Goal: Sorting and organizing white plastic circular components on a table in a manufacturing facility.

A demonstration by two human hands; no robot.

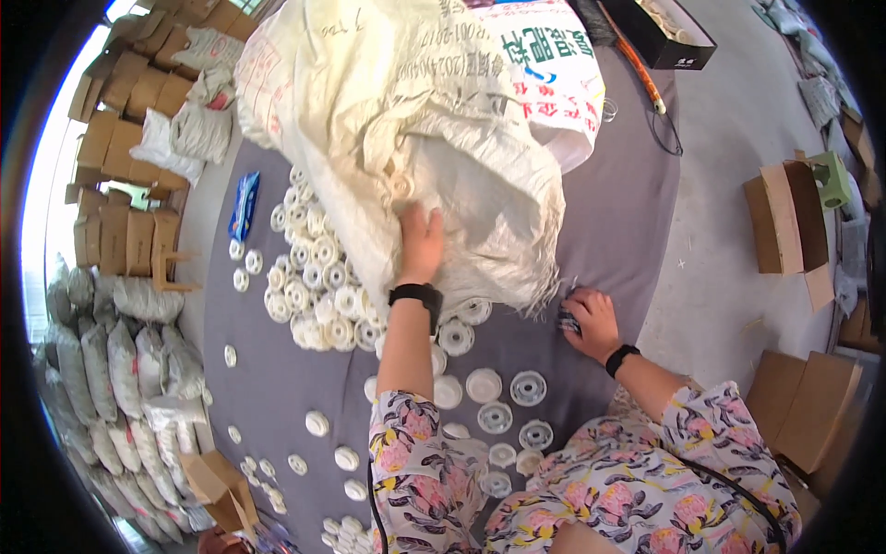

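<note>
A big white woven sack [434, 120] lies tipped over on a grey cloth [277, 379]. My left hand [420, 242] reaches into its open mouth, fingers pressed against the sack's fabric. My right hand [589, 321] rests on the cloth beside the sack's frayed edge, closed around a small dark thing. A heap of white round plastic spools [309, 277] spills from the sack to the left. Several more spools [494, 406] lie flat near my lap. Both wrists carry black bands.
Stacked cardboard boxes [120, 166] and filled white bags [120, 369] line the left side. Open cartons [784, 217] stand on the concrete floor at right. A black box [669, 37] and a broom [632, 55] lie at the top. A blue packet [244, 205] lies on the cloth.
</note>
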